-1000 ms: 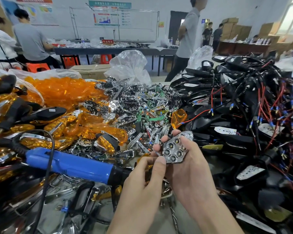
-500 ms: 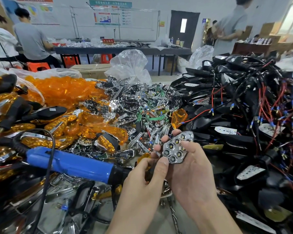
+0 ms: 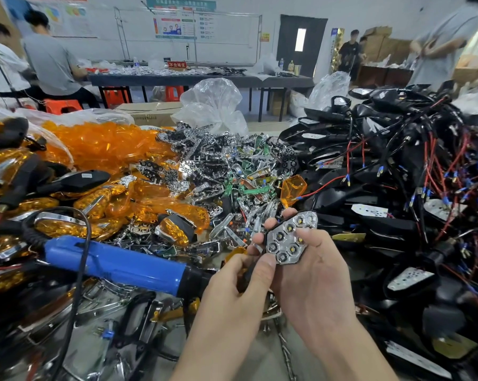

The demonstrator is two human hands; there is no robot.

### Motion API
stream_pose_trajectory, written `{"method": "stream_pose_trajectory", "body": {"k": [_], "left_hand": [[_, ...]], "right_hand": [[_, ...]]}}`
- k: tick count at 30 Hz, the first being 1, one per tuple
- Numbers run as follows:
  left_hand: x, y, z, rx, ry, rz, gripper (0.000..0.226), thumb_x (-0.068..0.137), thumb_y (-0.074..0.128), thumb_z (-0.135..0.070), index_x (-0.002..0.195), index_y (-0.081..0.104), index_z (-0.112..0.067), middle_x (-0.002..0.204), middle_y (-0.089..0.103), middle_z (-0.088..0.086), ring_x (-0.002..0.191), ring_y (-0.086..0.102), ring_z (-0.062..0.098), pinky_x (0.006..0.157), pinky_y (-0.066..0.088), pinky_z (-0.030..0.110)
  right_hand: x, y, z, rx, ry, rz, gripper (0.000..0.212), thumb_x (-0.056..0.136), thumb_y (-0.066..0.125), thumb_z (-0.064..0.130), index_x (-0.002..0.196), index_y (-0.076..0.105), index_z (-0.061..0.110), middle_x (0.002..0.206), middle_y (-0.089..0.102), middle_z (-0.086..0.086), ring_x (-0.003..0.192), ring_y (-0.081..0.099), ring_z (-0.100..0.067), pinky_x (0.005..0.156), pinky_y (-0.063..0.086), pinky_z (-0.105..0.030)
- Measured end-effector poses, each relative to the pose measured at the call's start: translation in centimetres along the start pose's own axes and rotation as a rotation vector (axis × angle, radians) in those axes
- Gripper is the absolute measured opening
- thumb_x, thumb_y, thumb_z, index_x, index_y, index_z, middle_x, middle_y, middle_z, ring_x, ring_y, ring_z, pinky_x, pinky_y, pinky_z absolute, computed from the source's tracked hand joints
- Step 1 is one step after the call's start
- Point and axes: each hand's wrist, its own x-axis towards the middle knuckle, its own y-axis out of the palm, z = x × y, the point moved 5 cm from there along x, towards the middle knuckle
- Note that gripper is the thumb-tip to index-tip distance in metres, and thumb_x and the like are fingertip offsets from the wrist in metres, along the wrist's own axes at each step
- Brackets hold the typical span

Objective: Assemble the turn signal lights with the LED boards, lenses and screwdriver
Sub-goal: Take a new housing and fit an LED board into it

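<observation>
While the heap of black wired housings [image 3: 397,166] fills everything right of the blue screwdriver [image 3: 117,262], amber lenses [image 3: 103,144] bank up beyond it and loose chrome parts [image 3: 218,171] lie just past its tip. The right hand [image 3: 315,276] is also at that tip, its grip curled round an LED board [image 3: 288,237], thumb over one edge and fingers behind. The left hand [image 3: 232,284] pinches the board's near corner. A slip would likely drop the board among look-alike chrome pieces, and a reach rightward could snag red wires. Open room looks scarce: only a bare strip of worktop [image 3: 260,353] nearer than the screwdriver, under the wrists
</observation>
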Motion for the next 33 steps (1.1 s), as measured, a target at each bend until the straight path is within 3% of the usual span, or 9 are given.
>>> {"method": "stream_pose_trajectory", "body": {"k": [2,7,11,16,18,21,27,33], "left_hand": [[-0.03,-0.05,0.0,-0.005,-0.003,0.002,0.042,0.072,0.044,-0.076,0.091,0.062,-0.043,0.063,0.061,-0.022,0.059,0.054,-0.005,0.06,0.038,0.02],[-0.03,-0.11,-0.08,-0.018,-0.019,0.014,0.04,0.073,0.046,-0.075,0.089,0.062,-0.042,0.055,0.057,-0.018,0.051,0.05,-0.002,0.059,0.039,0.025],[0.01,-0.07,-0.16,-0.038,-0.017,0.02,0.037,0.074,0.048,-0.073,0.087,0.063,-0.041,0.053,0.055,-0.017,0.048,0.048,0.0,0.058,0.039,0.026],[0.01,-0.08,-0.11,-0.077,-0.022,0.025,0.035,0.074,0.05,-0.071,0.085,0.063,-0.04,0.053,0.055,-0.019,0.047,0.048,-0.002,0.057,0.039,0.024],[0.05,-0.13,-0.14,-0.085,-0.021,0.019,0.041,0.074,0.05,-0.069,0.083,0.065,-0.032,0.053,0.056,-0.018,0.047,0.05,-0.002,0.054,0.039,0.017],[0.13,-0.2,-0.18,-0.102,-0.032,0.006,0.043,0.076,0.052,-0.065,0.08,0.063,-0.023,0.051,0.055,-0.017,0.044,0.051,-0.002,0.047,0.036,0.009],[0.04,-0.13,-0.33,-0.106,-0.021,0.002,0.034,0.087,0.056,-0.054,0.08,0.063,-0.022,0.049,0.053,-0.019,0.043,0.049,-0.003,0.045,0.034,0.006],[-0.08,-0.06,-0.51,-0.118,-0.021,-0.005,0.031,0.089,0.057,-0.051,0.076,0.063,-0.024,0.05,0.055,-0.02,0.045,0.05,-0.004,0.046,0.035,0.006]], "right_hand": [[-0.02,-0.06,-0.09,-0.006,-0.007,0.008,0.023,0.082,0.052,0.019,0.1,0.066,0.019,0.094,0.065,-0.008,0.082,0.065,-0.027,0.085,0.052,-0.042],[-0.03,-0.13,-0.2,-0.02,0.018,-0.003,0.024,0.081,0.053,0.021,0.084,0.077,0.02,0.093,0.069,-0.007,0.079,0.068,-0.024,0.071,0.06,-0.036],[-0.14,-0.12,-0.17,-0.041,0.009,0.003,0.028,0.084,0.051,0.023,0.082,0.078,0.022,0.092,0.069,-0.005,0.08,0.067,-0.023,0.073,0.06,-0.035],[-0.16,-0.04,-0.22,-0.058,0.019,0.011,0.03,0.083,0.05,0.024,0.078,0.079,0.022,0.09,0.07,-0.003,0.079,0.068,-0.021,0.074,0.06,-0.034],[-0.11,-0.09,-0.23,-0.074,0.022,0.01,0.032,0.084,0.049,0.025,0.077,0.08,0.022,0.088,0.071,-0.003,0.079,0.068,-0.02,0.073,0.06,-0.033],[-0.13,-0.07,-0.19,-0.068,0.012,0.011,0.03,0.084,0.049,0.024,0.079,0.079,0.022,0.09,0.07,-0.003,0.08,0.068,-0.021,0.073,0.059,-0.034],[-0.18,-0.04,-0.26,-0.046,0.012,0.018,0.031,0.084,0.049,0.024,0.079,0.079,0.022,0.091,0.07,-0.003,0.08,0.067,-0.022,0.074,0.059,-0.034],[-0.14,0.13,-0.19,-0.003,-0.002,0.044,0.021,0.079,0.059,0.02,0.095,0.072,0.02,0.095,0.067,-0.008,0.081,0.066,-0.025,0.074,0.06,-0.038]]}}
